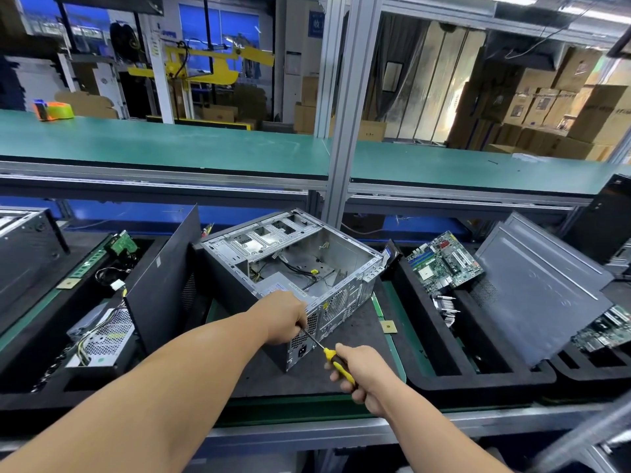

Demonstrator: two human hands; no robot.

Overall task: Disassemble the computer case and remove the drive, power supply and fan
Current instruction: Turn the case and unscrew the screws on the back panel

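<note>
An open metal computer case lies on its side on a black mat in the middle of the bench. Its power supply still sits inside at the near corner, with black cables and a yellow connector beside it. My left hand holds the case's near top edge at the rear panel. My right hand grips a yellow-and-black screwdriver. The screwdriver shaft points up-left at the rear panel, and its tip is hidden by my left hand.
A removed power supply lies in the left black foam tray, with a black side panel leaning beside it. A motherboard and another grey panel rest in the right trays. A green shelf runs behind.
</note>
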